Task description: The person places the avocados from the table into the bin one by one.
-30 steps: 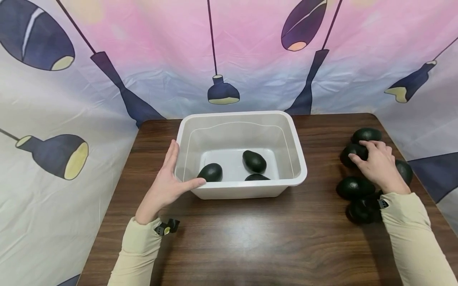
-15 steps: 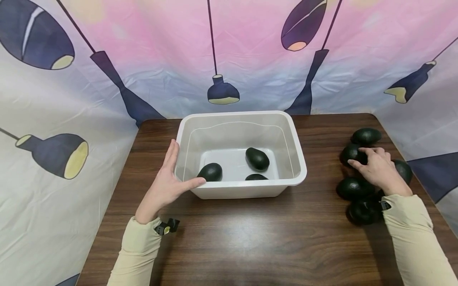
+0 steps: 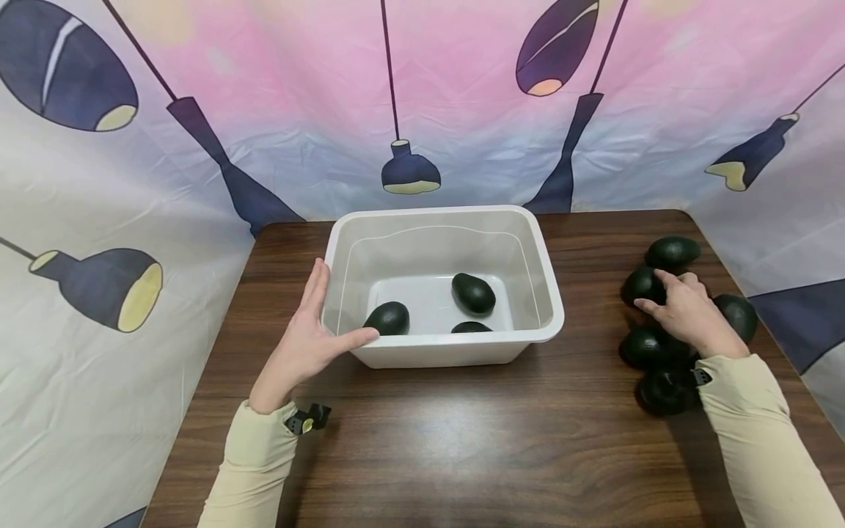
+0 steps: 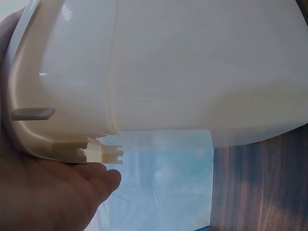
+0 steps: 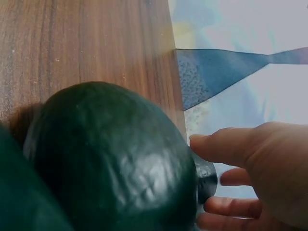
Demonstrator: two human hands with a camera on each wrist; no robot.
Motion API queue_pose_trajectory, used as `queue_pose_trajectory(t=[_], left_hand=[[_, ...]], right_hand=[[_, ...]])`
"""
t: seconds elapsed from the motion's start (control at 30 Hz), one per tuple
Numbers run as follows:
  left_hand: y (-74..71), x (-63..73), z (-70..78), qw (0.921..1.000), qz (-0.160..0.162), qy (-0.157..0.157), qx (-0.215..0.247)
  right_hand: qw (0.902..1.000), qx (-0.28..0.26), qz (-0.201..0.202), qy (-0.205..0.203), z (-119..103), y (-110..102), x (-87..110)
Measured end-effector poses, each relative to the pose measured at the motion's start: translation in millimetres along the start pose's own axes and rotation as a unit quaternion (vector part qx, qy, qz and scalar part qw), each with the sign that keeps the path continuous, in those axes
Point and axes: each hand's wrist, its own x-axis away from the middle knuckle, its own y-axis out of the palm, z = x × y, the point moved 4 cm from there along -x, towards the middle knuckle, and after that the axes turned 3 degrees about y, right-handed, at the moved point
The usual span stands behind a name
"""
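A pale grey plastic tub (image 3: pixel 455 340) stands on the table with 3 dark green avocados inside; one avocado (image 3: pixel 473 294) lies right of centre, another avocado (image 3: pixel 388 318) near the left front, and a third is mostly hidden by the front wall. At the tub's front left corner is my left hand (image 3: pixel 306 341), thumb across the front rim and straight fingers along the outer left side. On the right, my right hand (image 3: pixel 693 312) has thumb and fingers around an avocado (image 3: pixel 639 287). In the right wrist view, a nearer avocado (image 5: pixel 115 154) largely hides it.
Around my right hand lie more avocados: a far avocado (image 3: pixel 672 251), a right-hand avocado (image 3: pixel 737 316) by the table edge, and nearer avocados (image 3: pixel 650 347) under the wrist. A patterned cloth (image 3: pixel 330 147) hangs behind the brown wooden table (image 3: pixel 449 455).
My right hand has shifted slightly left and nearer on the avocado, which has moved slightly left. Inside the tub, the right-of-centre avocado rolled a little and settled. My left hand stayed still.
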Motion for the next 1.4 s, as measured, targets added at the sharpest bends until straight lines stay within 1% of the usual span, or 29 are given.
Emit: queue_pose_trajectory(t=[0.17, 0.3, 0.5, 0.63, 0.73, 0.87, 1.13, 1.4], left_hand=[[0.2, -0.2, 0.2, 1.0, -0.003, -0.001, -0.002], [-0.1, -0.7, 0.5, 1.0, -0.002, -0.001, -0.007], [-0.8, -1.2, 0.5, 0.9999, -0.004, -0.005, -0.008], [-1.3, -2.2, 0.2, 0.9999, -0.003, -0.005, -0.011], [-1.5, -2.3, 0.4, 0.9999, -0.001, -0.004, -0.012], [-1.3, -1.3, 0.6, 1.0, 0.0, -0.006, -0.008], [-0.5, -1.2, 1.1, 0.9999, 0.0, -0.006, -0.008], [-0.5, -0.6, 1.1, 0.9999, -0.002, -0.008, -0.009]], right_hand=[[0.9998, -0.002, 0.019, -0.006, -5, 3, -3.5], [0.9995, -0.003, 0.031, -0.01, -6, 5, -10.5], [0.9996, 0.015, 0.021, -0.006, -6, 8, -22.4], [0.9999, 0.002, 0.016, 0.002, -8, 11, -27.4], [1.0, -0.007, 0.003, 0.005, -9, 14, -30.7], [0.9999, -0.006, -0.008, 0.009, -10, 17, -34.1], [0.9998, -0.021, 0.004, 0.004, -8, 16, -29.0], [0.9993, -0.029, 0.023, -0.003, -8, 3, -20.8]])
